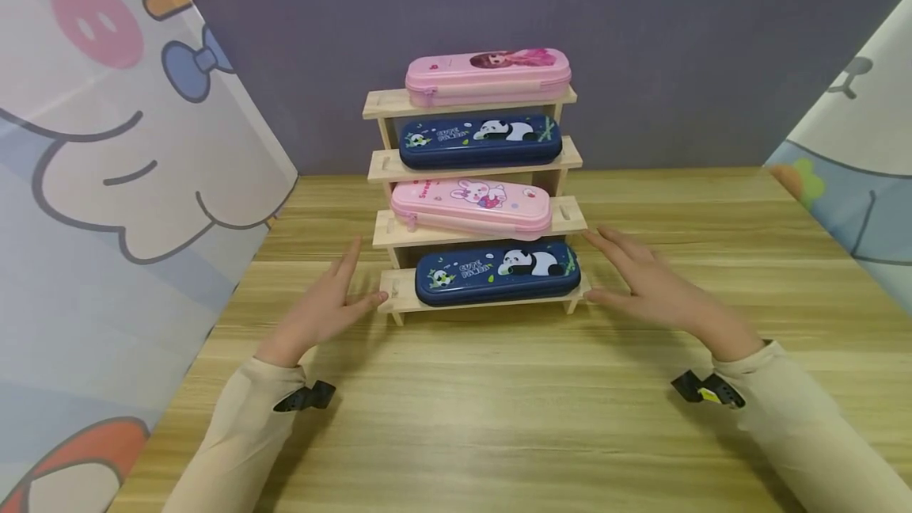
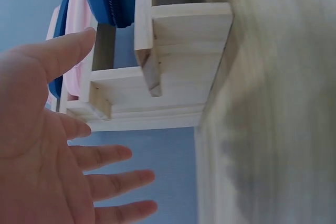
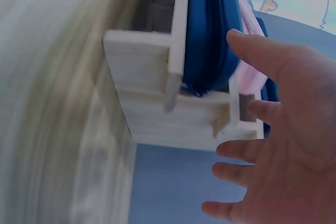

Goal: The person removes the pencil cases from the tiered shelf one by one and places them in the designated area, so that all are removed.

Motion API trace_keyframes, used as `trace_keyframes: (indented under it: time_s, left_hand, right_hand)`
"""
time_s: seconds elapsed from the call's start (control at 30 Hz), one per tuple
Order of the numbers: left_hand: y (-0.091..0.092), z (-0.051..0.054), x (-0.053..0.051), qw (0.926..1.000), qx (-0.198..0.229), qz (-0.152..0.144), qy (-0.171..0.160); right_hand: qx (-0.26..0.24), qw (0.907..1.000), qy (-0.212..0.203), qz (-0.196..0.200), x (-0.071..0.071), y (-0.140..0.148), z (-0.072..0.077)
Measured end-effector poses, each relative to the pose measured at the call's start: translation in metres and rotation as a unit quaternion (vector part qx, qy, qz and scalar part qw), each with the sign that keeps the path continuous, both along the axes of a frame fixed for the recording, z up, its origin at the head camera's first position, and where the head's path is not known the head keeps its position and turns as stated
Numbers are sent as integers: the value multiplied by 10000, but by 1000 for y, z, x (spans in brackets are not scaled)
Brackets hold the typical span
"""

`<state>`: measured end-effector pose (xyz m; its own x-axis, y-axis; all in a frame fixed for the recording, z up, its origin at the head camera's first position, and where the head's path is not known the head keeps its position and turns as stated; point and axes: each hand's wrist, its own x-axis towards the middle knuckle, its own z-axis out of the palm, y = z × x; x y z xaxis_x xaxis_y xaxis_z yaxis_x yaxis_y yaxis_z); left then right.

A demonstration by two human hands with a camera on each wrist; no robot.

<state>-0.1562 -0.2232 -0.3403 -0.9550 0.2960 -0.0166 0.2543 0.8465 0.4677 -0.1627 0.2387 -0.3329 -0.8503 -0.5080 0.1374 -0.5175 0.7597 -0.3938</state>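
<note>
A stepped wooden rack [image 1: 399,232] stands on the table with one pencil case per tier. At the bottom lies a blue panda pencil case [image 1: 470,279]; above it a pink rabbit pencil case [image 1: 456,204] sits slightly askew. The third tier bears another blue panda pencil case [image 1: 456,141], and the top a pink pencil case with a girl picture [image 1: 492,74]. My left hand [image 1: 321,311], fingers straight and spread, is beside the rack's left end. On the right side my right hand [image 1: 651,287] is likewise spread beside the bottom tiers. Neither hand holds anything.
The wood-grain table [image 1: 456,418] reaches to a dark grey wall [image 1: 677,62] behind the rack. Cartoon-printed panels stand on the left [image 1: 142,180] and right [image 1: 869,141]. A black strap device sits at each wrist.
</note>
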Motion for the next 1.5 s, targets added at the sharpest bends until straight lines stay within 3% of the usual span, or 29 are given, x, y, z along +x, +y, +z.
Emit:
trace_keyframes:
  time_s: [0.17,0.27,0.6,0.97,1.3,1.5]
  left_hand:
    - [-1,-8,-2,9984,430,-40,-360]
    - [-3,-14,-4,9967,631,-70,-501]
    - [-5,-31,-11,9895,1205,-225,-766]
    - [-5,-30,-12,9856,1482,-328,-741]
    - [-2,-31,-12,9794,1763,-408,-891]
    - [-2,-33,-13,9770,1880,-466,-894]
  right_hand:
    - [-197,9981,475,342,-6,-10,-10]
    - [-287,9970,556,465,-8,-16,-14]
    - [-380,9989,38,263,-12,-28,-24]
    - [-692,9973,222,84,-10,-35,-21]
    - [-999,9950,16,68,-8,-34,-23]
    - [-1499,9868,526,310,-1,-28,-22]
